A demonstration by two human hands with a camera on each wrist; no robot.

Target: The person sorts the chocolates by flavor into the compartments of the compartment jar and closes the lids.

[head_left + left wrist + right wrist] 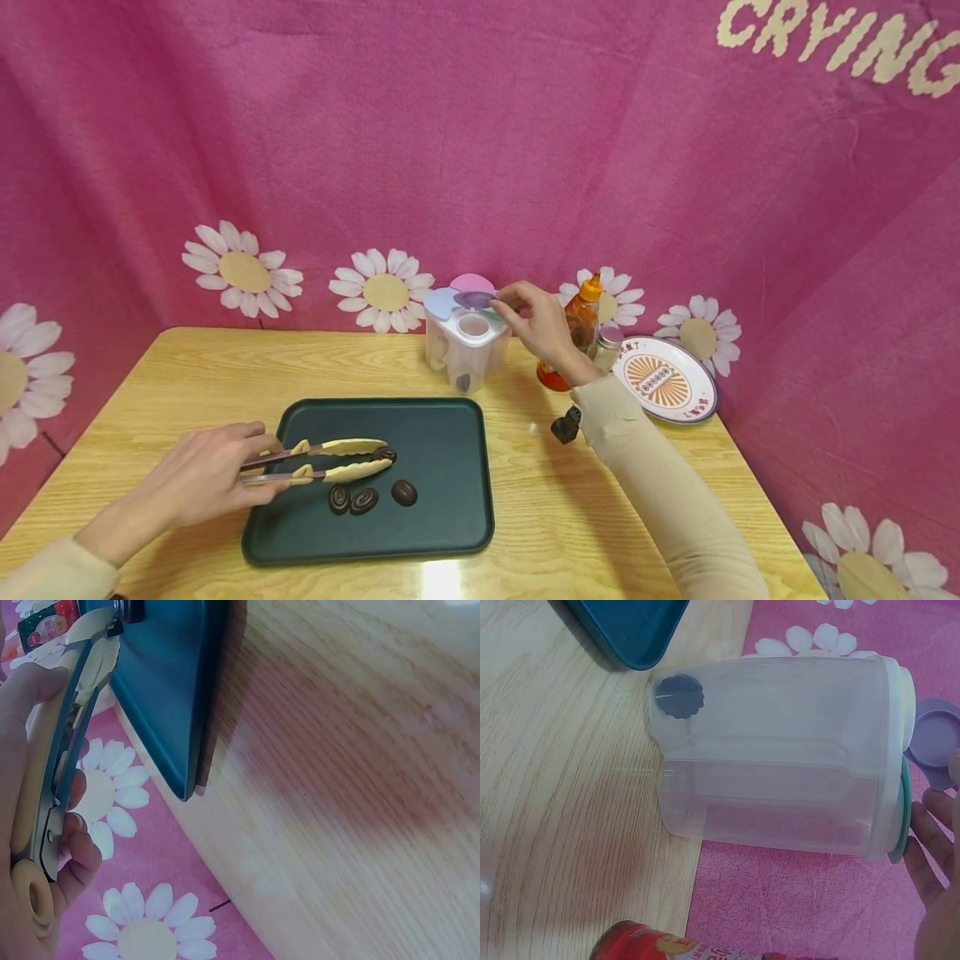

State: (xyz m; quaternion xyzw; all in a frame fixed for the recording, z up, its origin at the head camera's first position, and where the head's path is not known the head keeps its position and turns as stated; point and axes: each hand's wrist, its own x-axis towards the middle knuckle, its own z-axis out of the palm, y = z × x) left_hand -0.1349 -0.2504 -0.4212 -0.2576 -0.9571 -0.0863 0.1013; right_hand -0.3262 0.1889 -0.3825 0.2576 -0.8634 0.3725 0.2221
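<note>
My left hand (243, 471) grips cream tongs (330, 460) low over a dark green tray (450, 467). The tongs' tips pinch a dark swirled cookie (384, 454). Three more cookies (363, 500) lie on the tray just below. In the left wrist view the left hand's fingers (79, 851) curl round the tongs (64, 750) beside the tray (172, 690). My right hand (510, 307) pinches the purple flap lid (474, 299) of a clear container (465, 346) and holds it raised. The right wrist view shows the lid (937, 742), the container (780, 757) and one dark cookie (679, 697) inside it.
An orange-capped sauce bottle (582, 321), a small jar (606, 343) and a patterned plate (667, 379) stand right of the container. Pink daisy cloth walls the wooden table (187, 375) at the back and sides. The bottle's red label (652, 946) lies near my right wrist.
</note>
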